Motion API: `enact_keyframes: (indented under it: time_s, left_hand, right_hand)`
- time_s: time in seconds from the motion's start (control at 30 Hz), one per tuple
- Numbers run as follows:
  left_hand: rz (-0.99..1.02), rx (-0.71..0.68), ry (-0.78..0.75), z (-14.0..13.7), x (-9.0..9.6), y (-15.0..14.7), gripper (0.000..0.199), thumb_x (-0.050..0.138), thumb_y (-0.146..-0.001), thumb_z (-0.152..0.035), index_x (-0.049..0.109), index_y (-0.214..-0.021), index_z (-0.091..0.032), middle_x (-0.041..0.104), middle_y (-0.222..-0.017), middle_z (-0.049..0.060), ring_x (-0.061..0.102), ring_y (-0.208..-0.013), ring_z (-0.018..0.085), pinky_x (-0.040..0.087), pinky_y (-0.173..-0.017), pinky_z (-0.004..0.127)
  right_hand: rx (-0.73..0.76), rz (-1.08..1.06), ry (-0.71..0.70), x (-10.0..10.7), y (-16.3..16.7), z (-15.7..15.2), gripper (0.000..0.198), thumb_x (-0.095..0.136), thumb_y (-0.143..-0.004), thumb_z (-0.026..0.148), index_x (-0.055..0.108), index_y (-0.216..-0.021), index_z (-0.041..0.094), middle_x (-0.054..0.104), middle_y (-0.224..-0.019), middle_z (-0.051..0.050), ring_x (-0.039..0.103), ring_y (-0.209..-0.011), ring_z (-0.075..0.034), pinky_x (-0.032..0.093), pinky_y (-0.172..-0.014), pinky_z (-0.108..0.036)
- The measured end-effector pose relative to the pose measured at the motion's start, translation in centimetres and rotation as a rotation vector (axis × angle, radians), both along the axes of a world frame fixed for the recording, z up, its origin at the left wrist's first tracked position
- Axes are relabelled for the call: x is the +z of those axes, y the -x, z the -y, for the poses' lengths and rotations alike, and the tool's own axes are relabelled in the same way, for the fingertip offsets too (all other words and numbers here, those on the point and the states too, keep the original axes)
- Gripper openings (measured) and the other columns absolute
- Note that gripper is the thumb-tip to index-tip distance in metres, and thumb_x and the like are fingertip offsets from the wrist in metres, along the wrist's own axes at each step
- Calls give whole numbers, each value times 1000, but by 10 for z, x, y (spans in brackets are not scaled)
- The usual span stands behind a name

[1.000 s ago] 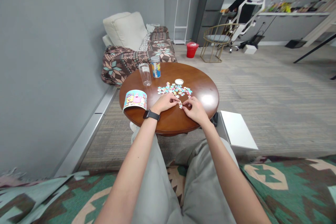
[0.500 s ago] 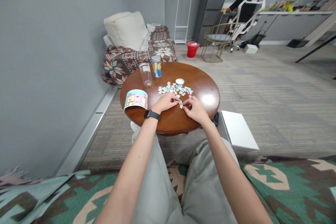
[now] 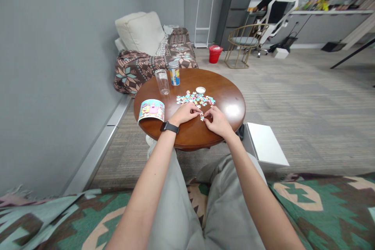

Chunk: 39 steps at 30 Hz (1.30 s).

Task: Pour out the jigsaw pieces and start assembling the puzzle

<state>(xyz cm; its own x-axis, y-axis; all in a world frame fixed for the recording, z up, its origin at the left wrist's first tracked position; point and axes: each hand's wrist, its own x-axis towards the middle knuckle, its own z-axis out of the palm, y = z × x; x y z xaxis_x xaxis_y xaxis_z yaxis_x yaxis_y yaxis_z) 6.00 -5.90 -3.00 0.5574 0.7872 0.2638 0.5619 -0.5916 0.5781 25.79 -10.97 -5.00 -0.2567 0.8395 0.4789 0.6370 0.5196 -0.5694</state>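
Between my fingertips on the round brown table (image 3: 187, 138) lie a few small jigsaw puzzle pieces (image 3: 202, 116), close together; whether they interlock I cannot tell. My left hand (image 3: 186, 113), with a black watch at the wrist, pinches at their upper left side. From the right, my right hand (image 3: 217, 121) has its thumb and fingers closed on the pieces' edge. Just beyond my hands spreads a loose pile of colourful puzzle pieces (image 3: 193, 98). A round lid (image 3: 200, 90) lies at the pile's back edge. The curved cartoon picture sheet (image 3: 152, 109) rests left of my left hand.
A clear glass (image 3: 163, 83) and a cartoon-printed tin (image 3: 174, 74) stand at the table's back left. Right of the table is a white box (image 3: 265, 144). Farther off are a red bin (image 3: 215, 54), a gold-framed chair (image 3: 246, 43) and a person (image 3: 266, 2) by the counter.
The view has shifted very slightly. Both hands keep nearly the same place at the puzzle pieces, with hardly any finger movement visible.
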Motion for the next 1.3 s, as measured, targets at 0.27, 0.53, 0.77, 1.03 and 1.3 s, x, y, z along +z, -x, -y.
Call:
enact_keyframes:
  time_s: [0.27, 0.53, 0.77, 1.03, 1.3]
  left_hand:
    - [13, -2, -5, 1, 1, 0, 20, 62, -87, -18, 80, -96, -21, 68, -88, 4, 60, -80, 15, 48, -77, 26]
    - [7, -17, -12, 2, 2, 0, 18, 63, -87, -19, 80, -95, -20, 68, -87, 4, 60, -80, 15, 48, -77, 26]
    - [9, 3, -19, 2, 2, -1, 18, 62, -87, -19, 79, -93, -19, 67, -87, 4, 59, -78, 15, 48, -77, 27]
    - [18, 37, -3, 1, 1, -2, 17, 57, -86, -14, 74, -89, -16, 63, -83, 2, 56, -73, 13, 45, -73, 25]
    - [19, 38, 5, 1, 2, -2, 15, 58, -85, -14, 73, -88, -16, 62, -83, 2, 56, -73, 13, 45, -72, 25]
  right_hand:
    - [5, -5, -9, 0, 0, 0, 10, 61, -78, 15, 58, -84, 22, 58, -93, -7, 59, -90, -24, 51, -85, -40]
    - [0, -17, -2, 1, 1, 1, 8, 61, -79, 16, 58, -84, 22, 58, -92, -7, 59, -88, -23, 51, -84, -40]
    - [-249, -18, 45, -8, -3, -7, 9, 60, -78, 14, 61, -85, 19, 57, -96, -12, 59, -94, -29, 50, -91, -45]
    - [-424, 2, -8, -12, -3, -7, 27, 51, -75, 9, 68, -94, 15, 58, -98, -13, 59, -94, -27, 50, -93, -44]
    - [-348, 38, 15, -9, -4, -5, 16, 58, -78, 18, 69, -89, 19, 59, -95, -10, 57, -94, -28, 48, -90, -44]
